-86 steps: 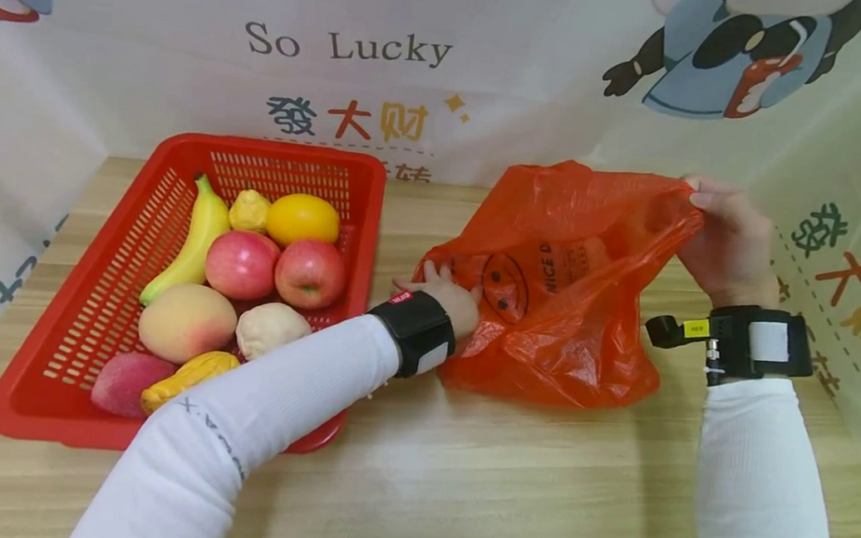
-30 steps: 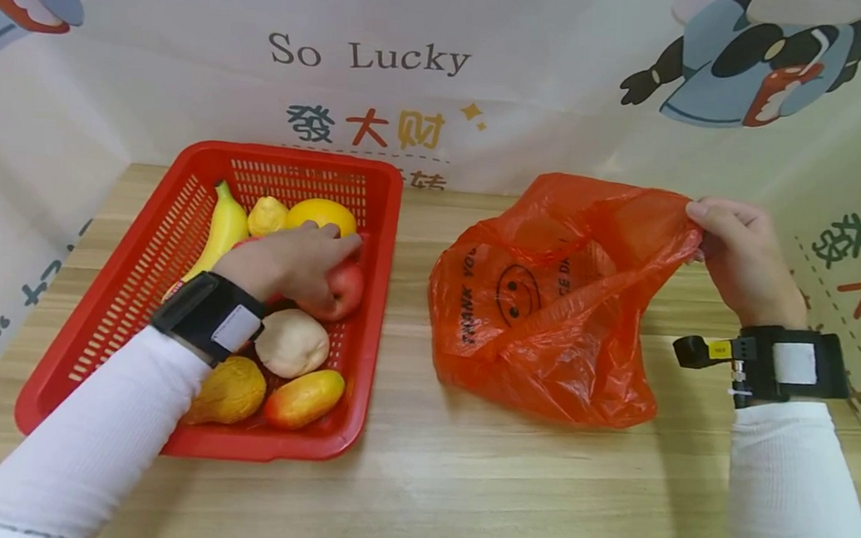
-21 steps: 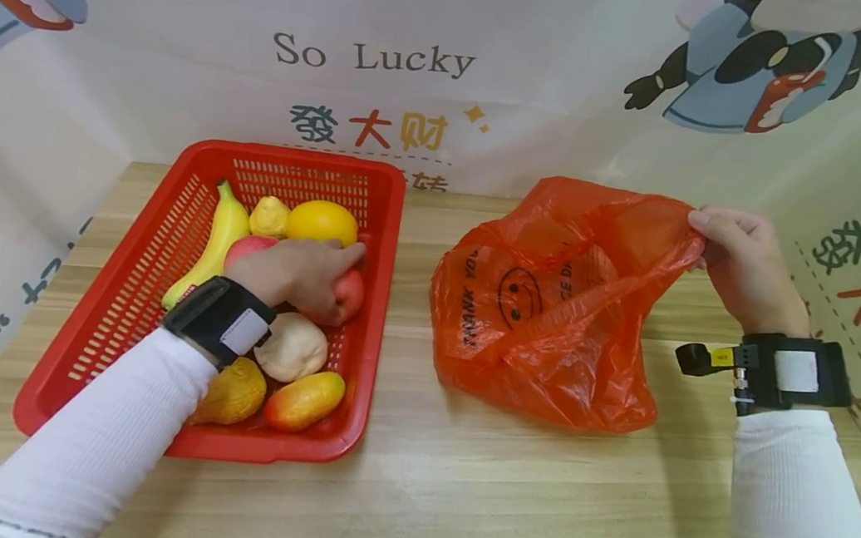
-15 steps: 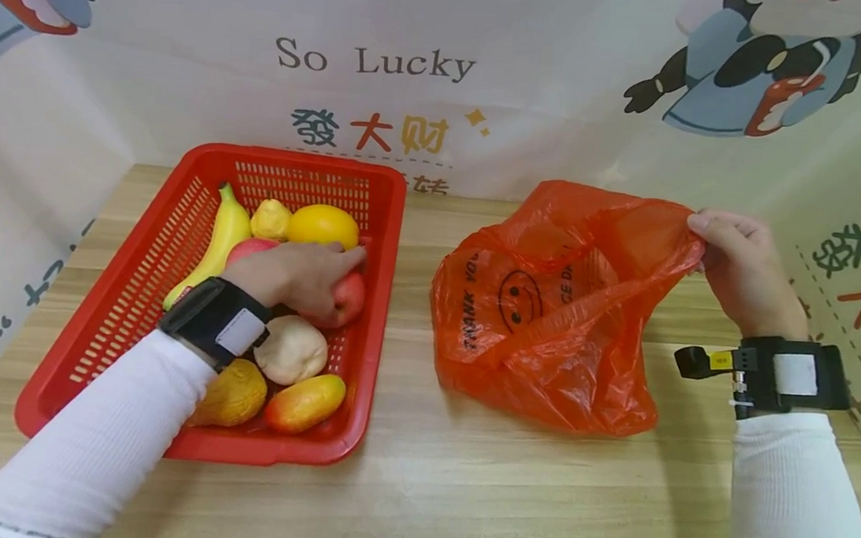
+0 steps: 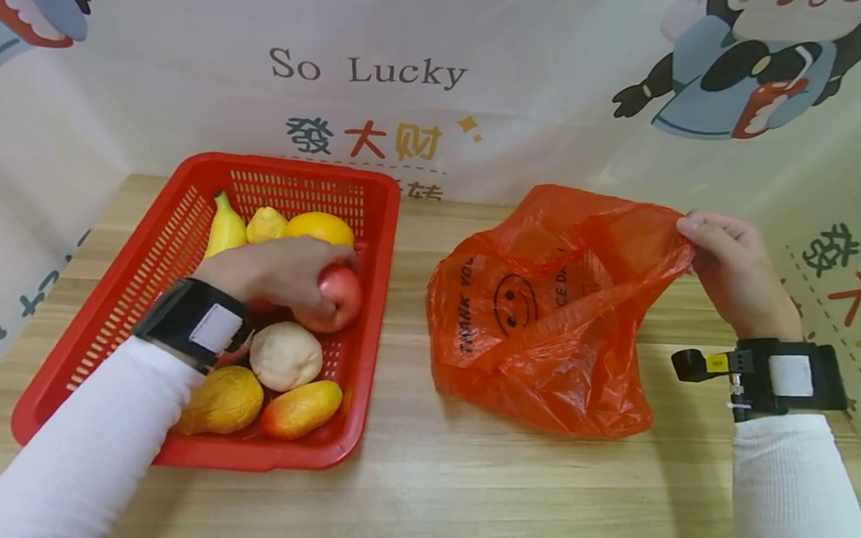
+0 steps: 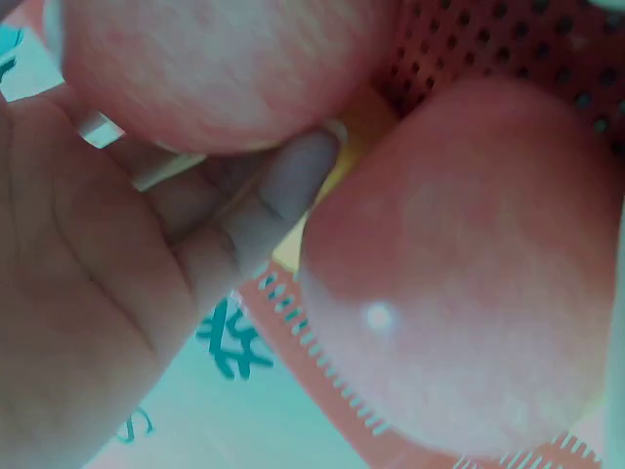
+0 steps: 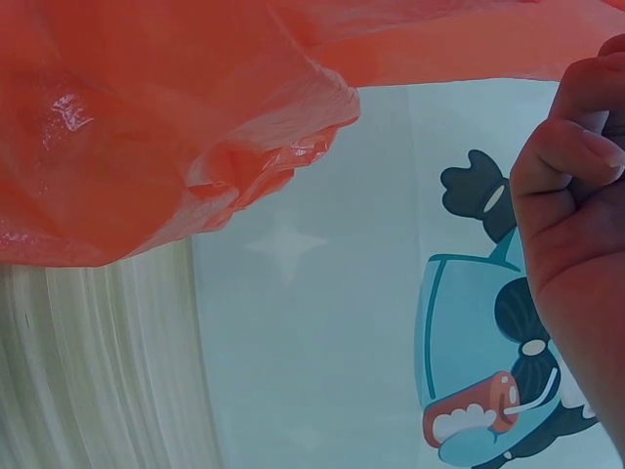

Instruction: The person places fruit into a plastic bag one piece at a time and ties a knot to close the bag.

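Observation:
In the head view my left hand (image 5: pixel 284 271) grips a red apple (image 5: pixel 340 298) over the red basket (image 5: pixel 383 299), fingers on its far side. The left wrist view shows that apple (image 6: pixel 225 73) against the fingers, with a second apple (image 6: pixel 469 274) just beside it. My right hand (image 5: pixel 738 270) pinches the top edge of a translucent red plastic bag (image 5: pixel 546 335), keeping that corner raised and pulled rightward. The bag stands partly open on the table, a smiley face and lettering printed on it.
Also in the basket are a banana (image 5: pixel 226 230), a yellow oval fruit (image 5: pixel 321 226), a small knobbly yellow fruit (image 5: pixel 266 225), a pale round fruit (image 5: pixel 285 356), a rough yellow-brown fruit (image 5: pixel 222 400) and a red-yellow mango (image 5: pixel 303 410). Printed cloth walls (image 5: pixel 526 84) surround the wooden table (image 5: pixel 460 496).
My left hand has gone from the bag to the basket and taken hold of the apple, which is now shifted slightly and shows more. My right hand has kept its pinch on the bag.

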